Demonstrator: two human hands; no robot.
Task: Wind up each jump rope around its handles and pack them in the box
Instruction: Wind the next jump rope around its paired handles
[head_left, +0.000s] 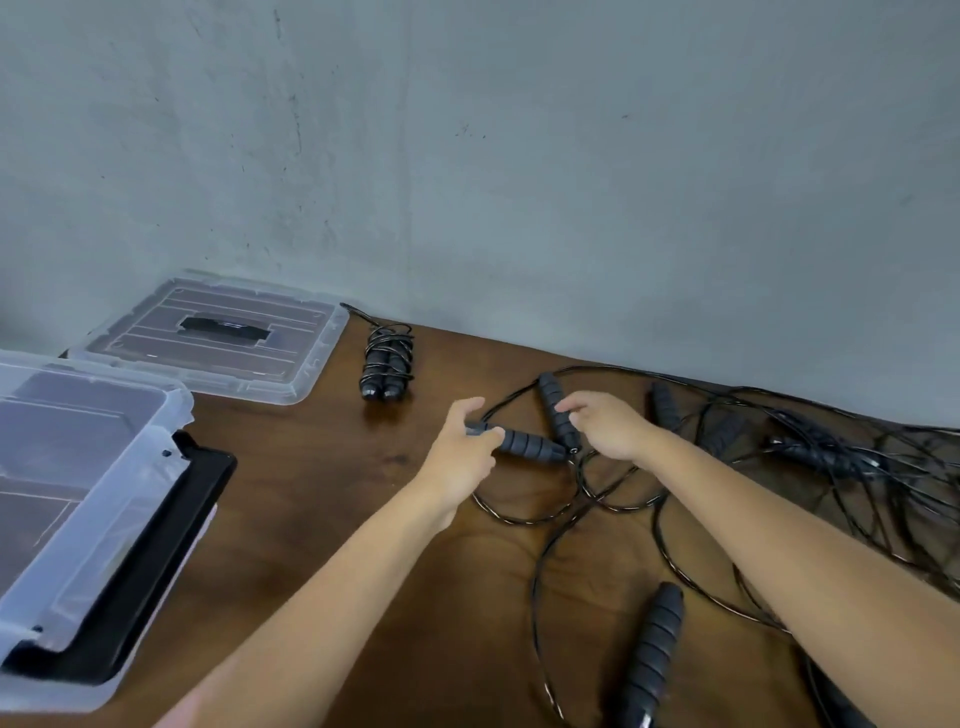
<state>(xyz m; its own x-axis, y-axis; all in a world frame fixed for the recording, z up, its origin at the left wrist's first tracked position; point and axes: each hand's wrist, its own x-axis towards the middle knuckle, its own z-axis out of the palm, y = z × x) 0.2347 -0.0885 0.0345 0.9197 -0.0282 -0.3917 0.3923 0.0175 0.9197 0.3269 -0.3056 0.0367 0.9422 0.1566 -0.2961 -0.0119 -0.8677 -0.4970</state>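
Over wooden table (322, 499), hands' grip (462, 441) on handles (530, 444)

Single head-worn wide-angle view, looking forward and down across the wooden table (322, 519) toward the grey wall (519, 156); both forearms reach in from below, close range.

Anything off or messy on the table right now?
Yes: a tangled heap of black ropes sprawls across the table's right side, cords crossing over several handles. Only one wound rope lies tidy near the lid. The box looks empty.
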